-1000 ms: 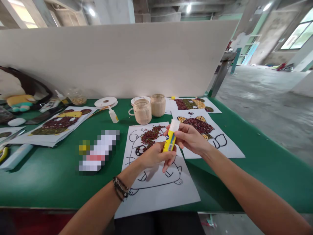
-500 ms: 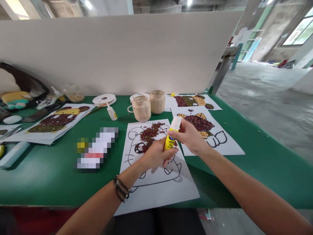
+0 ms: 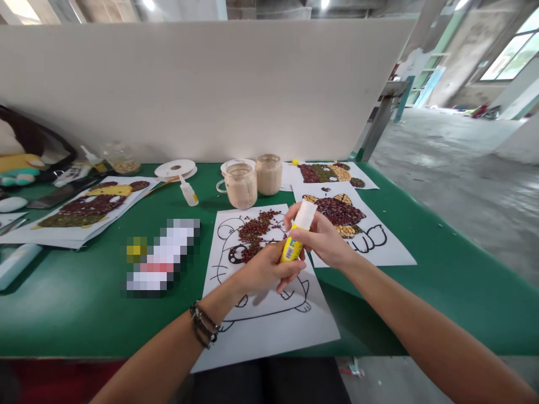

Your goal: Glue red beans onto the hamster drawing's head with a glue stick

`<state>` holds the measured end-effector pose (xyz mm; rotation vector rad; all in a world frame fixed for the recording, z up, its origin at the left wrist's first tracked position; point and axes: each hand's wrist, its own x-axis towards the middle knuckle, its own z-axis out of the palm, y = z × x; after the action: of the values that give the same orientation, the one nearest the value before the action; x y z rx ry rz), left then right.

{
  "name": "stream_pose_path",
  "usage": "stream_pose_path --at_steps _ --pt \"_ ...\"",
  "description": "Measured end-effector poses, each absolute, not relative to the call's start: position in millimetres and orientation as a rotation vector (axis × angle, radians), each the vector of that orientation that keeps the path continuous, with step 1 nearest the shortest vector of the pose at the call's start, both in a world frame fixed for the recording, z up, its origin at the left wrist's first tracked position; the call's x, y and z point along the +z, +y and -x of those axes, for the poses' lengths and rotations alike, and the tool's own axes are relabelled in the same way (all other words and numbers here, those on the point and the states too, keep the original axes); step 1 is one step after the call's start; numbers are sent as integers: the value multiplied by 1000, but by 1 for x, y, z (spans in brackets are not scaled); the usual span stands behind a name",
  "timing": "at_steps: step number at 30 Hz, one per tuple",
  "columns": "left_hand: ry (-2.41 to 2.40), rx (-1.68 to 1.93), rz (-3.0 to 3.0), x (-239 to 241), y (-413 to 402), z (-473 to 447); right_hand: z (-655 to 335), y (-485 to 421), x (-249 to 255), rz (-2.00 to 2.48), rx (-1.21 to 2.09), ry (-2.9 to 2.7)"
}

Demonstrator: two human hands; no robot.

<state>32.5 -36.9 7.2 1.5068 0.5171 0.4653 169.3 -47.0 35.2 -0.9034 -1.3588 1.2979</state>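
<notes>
A yellow glue stick (image 3: 292, 247) with a white cap (image 3: 305, 215) is held upright above a sheet of paper (image 3: 269, 328) printed with a black animal outline. My left hand (image 3: 265, 270) is wrapped round the yellow body. My right hand (image 3: 326, 238) is closed on the upper part, fingers at the white cap. Red beans (image 3: 255, 230) cover part of the outline's head. The sheet lies on a green table (image 3: 76, 314).
Two glass jars (image 3: 240, 186) of pale grain stand behind the sheet, with white lids (image 3: 174, 168) and a small dropper bottle (image 3: 188, 192) to their left. Finished bean pictures (image 3: 345, 216) lie right and at the left (image 3: 90, 205). A white board (image 3: 202, 84) walls the back.
The glue stick and both hands stay together and have shifted only slightly. The view has drifted a little, so the table's things sit slightly left and higher.
</notes>
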Motion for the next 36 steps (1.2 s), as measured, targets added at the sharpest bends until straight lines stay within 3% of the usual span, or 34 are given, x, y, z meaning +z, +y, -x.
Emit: stream_pose_path --at_steps 4,10,16,22,36 --pt "326 451 -1435 7 -35 -29 -180 -43 35 699 1577 -1446" --pt "555 513 -1556 5 -36 -34 -171 -43 32 947 1315 -1298" --pt "375 466 -1488 8 -35 -30 -182 -43 36 671 1580 -1448" --pt "486 464 -1563 4 -35 -32 -171 -45 34 859 1340 -1306" --pt "541 413 -1587 3 -37 -31 -187 -41 41 809 1200 -1241"
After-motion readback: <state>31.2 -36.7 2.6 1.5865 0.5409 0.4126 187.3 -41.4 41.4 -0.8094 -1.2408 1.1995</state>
